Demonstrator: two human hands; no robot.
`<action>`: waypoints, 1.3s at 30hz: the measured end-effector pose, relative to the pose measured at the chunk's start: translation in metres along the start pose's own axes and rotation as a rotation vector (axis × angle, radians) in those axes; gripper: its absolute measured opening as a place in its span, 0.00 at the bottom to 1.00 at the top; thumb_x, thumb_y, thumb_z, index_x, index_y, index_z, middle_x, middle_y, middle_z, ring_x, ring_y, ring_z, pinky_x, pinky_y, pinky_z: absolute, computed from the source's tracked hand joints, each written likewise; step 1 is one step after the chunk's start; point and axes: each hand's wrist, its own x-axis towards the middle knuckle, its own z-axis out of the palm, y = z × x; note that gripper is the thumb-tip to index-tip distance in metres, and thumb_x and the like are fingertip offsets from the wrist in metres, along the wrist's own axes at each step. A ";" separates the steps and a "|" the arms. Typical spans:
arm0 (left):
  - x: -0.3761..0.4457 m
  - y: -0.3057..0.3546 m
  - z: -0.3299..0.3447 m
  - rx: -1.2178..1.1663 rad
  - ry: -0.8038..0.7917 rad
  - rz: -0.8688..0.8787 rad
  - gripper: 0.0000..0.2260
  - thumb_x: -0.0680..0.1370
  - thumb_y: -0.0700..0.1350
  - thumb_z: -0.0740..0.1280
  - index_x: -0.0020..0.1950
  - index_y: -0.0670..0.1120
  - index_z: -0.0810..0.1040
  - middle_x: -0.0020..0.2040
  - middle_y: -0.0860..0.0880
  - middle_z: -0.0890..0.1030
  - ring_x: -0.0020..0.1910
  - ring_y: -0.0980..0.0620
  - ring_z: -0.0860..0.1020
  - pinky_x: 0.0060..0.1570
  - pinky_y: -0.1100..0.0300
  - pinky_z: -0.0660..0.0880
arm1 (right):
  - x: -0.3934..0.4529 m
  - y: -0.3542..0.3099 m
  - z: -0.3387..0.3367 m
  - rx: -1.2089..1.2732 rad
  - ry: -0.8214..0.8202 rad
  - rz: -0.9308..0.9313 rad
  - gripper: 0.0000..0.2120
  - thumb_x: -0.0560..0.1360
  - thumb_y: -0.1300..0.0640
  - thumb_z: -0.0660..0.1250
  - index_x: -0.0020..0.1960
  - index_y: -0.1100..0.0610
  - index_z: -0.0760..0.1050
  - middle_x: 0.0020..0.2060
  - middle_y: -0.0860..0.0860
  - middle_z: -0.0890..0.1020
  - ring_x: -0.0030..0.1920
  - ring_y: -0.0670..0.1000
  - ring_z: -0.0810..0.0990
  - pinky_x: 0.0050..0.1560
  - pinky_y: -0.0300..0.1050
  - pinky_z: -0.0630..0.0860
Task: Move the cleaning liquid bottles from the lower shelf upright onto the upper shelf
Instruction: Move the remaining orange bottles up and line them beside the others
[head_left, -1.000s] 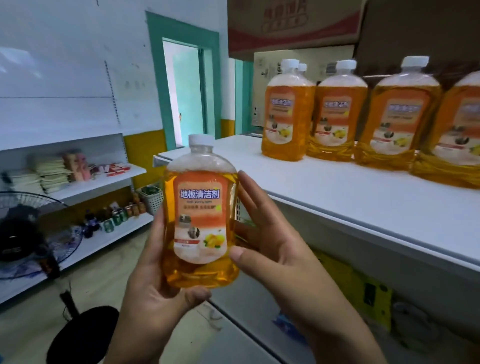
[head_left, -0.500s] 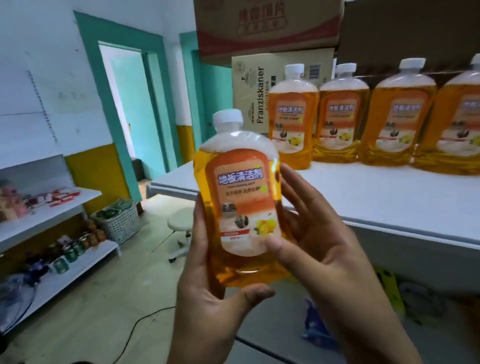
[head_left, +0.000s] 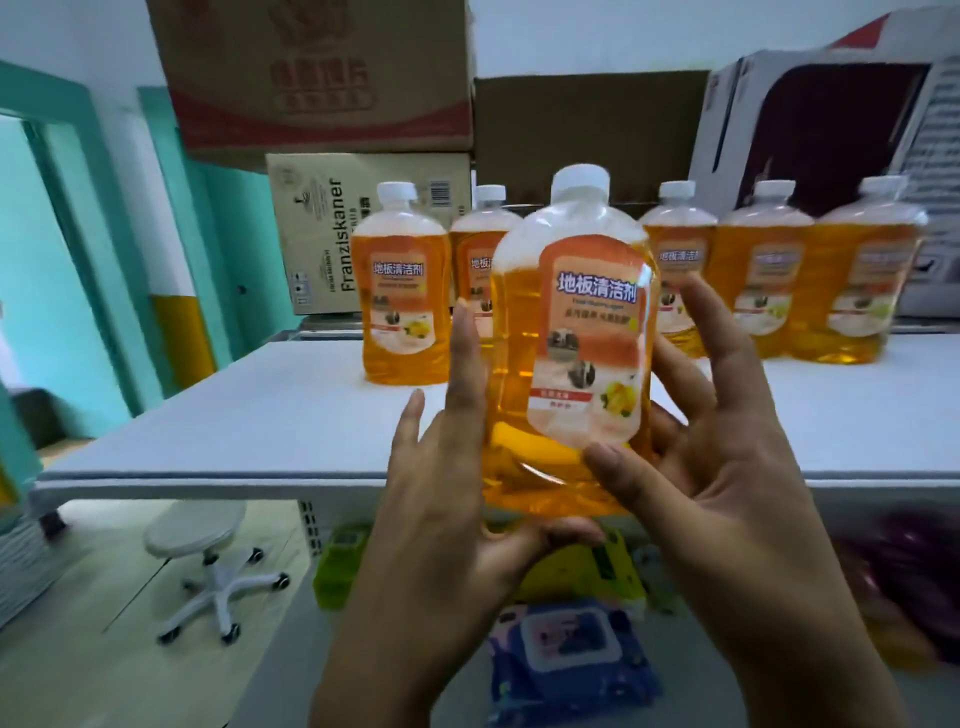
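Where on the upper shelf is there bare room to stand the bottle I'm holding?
The upper shelf is bare along its front, between the front edge and the row of bottles, and wide open left of the leftmost bottle. The back is crowded: bottles stand side by side against the cardboard boxes.

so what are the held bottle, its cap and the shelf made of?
Held bottle: looks like clear glossy plastic, since the orange liquid shows through and its label glints. Cap: opaque white, probably plastic. Shelf: matte white, likely painted metal or laminate; cannot tell which.
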 end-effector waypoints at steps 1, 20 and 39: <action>0.001 0.000 0.000 -0.004 -0.014 -0.016 0.50 0.68 0.72 0.66 0.75 0.68 0.33 0.63 0.83 0.62 0.72 0.61 0.67 0.72 0.39 0.64 | 0.002 -0.001 -0.002 -0.061 -0.016 -0.034 0.42 0.67 0.56 0.75 0.72 0.29 0.60 0.70 0.38 0.72 0.66 0.46 0.78 0.53 0.45 0.82; 0.032 -0.049 -0.035 0.660 -0.216 -0.256 0.43 0.64 0.76 0.35 0.62 0.62 0.78 0.62 0.59 0.80 0.59 0.53 0.77 0.46 0.56 0.70 | 0.061 0.003 -0.004 -0.851 -0.298 -0.035 0.18 0.72 0.51 0.72 0.51 0.31 0.68 0.67 0.42 0.63 0.70 0.52 0.70 0.63 0.54 0.78; 0.033 -0.049 -0.034 0.685 -0.202 -0.236 0.41 0.65 0.74 0.36 0.67 0.66 0.74 0.69 0.63 0.75 0.64 0.53 0.75 0.51 0.55 0.73 | 0.128 0.050 -0.002 -1.085 -0.285 0.021 0.17 0.75 0.60 0.73 0.52 0.41 0.71 0.70 0.51 0.61 0.73 0.59 0.65 0.63 0.40 0.65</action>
